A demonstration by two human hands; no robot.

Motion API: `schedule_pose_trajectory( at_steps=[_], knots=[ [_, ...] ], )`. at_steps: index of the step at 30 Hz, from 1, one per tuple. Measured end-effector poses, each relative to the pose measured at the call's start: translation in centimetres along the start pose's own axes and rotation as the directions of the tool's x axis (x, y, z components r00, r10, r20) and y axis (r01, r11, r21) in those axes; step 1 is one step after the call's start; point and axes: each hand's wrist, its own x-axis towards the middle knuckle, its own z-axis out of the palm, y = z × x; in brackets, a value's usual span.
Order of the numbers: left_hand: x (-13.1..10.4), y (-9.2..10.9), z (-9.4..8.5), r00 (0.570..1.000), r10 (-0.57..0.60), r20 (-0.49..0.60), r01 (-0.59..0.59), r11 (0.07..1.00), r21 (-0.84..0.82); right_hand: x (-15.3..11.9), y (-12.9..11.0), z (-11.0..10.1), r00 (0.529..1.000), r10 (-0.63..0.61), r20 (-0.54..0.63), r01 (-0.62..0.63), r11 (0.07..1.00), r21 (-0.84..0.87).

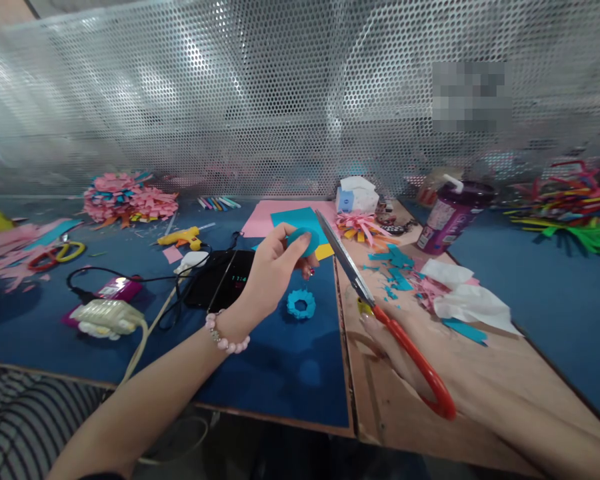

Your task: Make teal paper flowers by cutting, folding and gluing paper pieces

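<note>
Between the fingers and thumb of my left hand [275, 267] is a round piece of blue paper [304, 243]. My right hand [397, 343] grips a pair of scissors [349, 264] with an orange-red handle; its long blades point up and away, just right of the blue piece, and look nearly closed. Below my left hand, a blue paper ring [301, 305] with a notched edge and an open middle lies on the blue tabletop [280, 390]. Past the hands, a blue sheet [293, 217] and a yellow slip [325, 252] lie over pink paper [260, 215].
Left: a black phone [217, 283], cables, a power strip [113, 317], a yellow glue gun [183, 237], more scissors [55, 256] and pink paper flowers [125, 197]. Right: blue scraps [397, 270], tissues [473, 307], a purple cup [453, 217]. A perforated metal panel [280, 100] stands behind.
</note>
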Motion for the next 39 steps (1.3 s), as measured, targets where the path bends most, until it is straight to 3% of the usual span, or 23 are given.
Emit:
schedule_pose_trajectory(
  at_steps=[13, 39],
  knots=[
    [-0.4, 0.3, 0.5, 1.000, -0.029, 0.003, 0.029, 0.999, -0.027, 0.5, -1.5, -0.5, 0.986, -0.161, -0.030, 0.145, 0.943, -0.299],
    [-0.4, 0.2, 0.4, 1.000, -0.007, -0.017, 0.006, 0.998, -0.056, 0.5, -1.5, -0.6, 0.980, -0.196, -0.025, 0.168, 0.892, -0.419]
  ],
)
